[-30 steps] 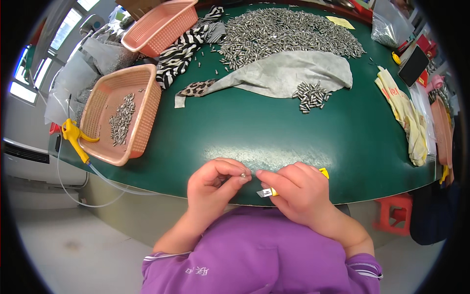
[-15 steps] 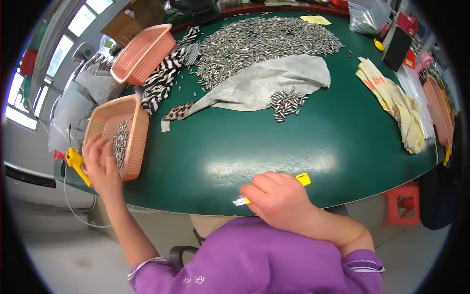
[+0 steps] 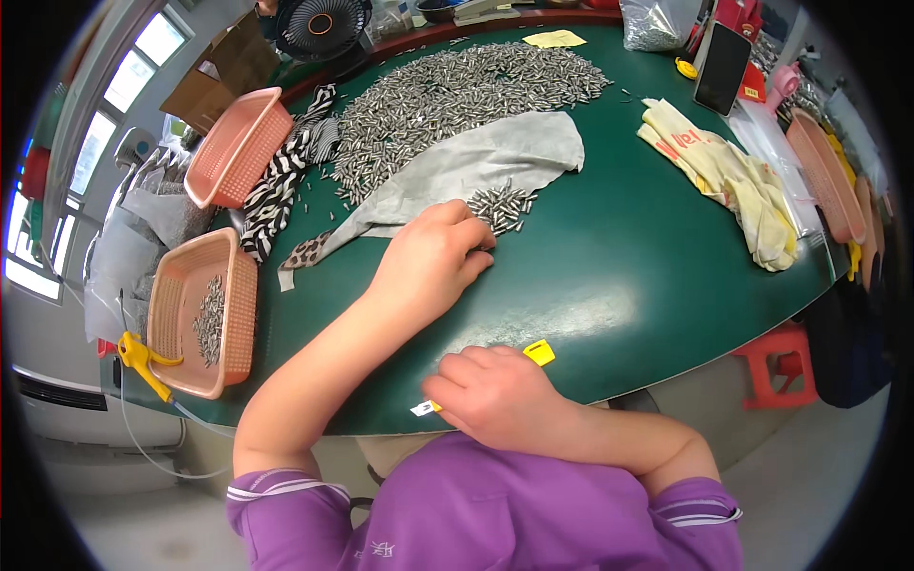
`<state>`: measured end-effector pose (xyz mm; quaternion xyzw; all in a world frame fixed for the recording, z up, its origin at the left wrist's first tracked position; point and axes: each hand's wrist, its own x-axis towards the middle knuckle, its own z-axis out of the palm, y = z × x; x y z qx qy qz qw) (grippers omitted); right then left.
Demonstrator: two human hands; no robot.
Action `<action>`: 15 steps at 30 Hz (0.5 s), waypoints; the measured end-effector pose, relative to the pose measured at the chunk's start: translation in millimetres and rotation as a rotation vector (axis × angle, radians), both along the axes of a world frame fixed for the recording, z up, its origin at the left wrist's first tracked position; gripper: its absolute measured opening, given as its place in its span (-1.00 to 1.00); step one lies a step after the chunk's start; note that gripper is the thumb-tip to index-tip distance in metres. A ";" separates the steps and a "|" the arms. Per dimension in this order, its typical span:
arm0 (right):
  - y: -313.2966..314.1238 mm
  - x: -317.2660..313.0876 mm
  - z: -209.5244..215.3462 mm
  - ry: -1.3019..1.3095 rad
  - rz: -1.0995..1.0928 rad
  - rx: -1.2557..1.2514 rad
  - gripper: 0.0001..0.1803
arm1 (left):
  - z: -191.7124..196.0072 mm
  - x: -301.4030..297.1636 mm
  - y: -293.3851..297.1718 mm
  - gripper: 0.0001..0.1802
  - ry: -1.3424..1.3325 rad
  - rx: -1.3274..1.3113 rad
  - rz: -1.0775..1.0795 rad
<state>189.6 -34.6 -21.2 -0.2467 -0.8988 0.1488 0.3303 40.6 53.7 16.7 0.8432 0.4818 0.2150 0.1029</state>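
Note:
My left hand (image 3: 433,257) reaches across the green table (image 3: 628,276), palm down. Its curled fingertips touch the near edge of a small pile of short metal pins (image 3: 502,203), which lies beside a grey cloth (image 3: 476,162). The fingers hide whether any pins are pinched. My right hand (image 3: 495,395) rests at the table's near edge. It is closed around a small tool with a yellow end (image 3: 539,352) and a white tip (image 3: 422,408). A large heap of the same pins (image 3: 457,86) covers the far side of the table.
A pink basket (image 3: 181,324) holding some pins sits at the left edge, with a yellow air gun (image 3: 143,360) beside it. An empty pink basket (image 3: 238,147), a striped cloth (image 3: 276,190), yellowish gloves (image 3: 733,181), a phone (image 3: 722,68) and a fan (image 3: 319,24) are further off.
My left hand went from beside my right hand out to the pink basket with pins, then across to the small pin pile. My right hand stayed at the table edge.

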 end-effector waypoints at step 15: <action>-0.3 2.4 2.1 -0.025 0.007 -0.021 -0.79 | 37.8 -29.9 -44.5 -0.79 -0.285 -0.072 0.168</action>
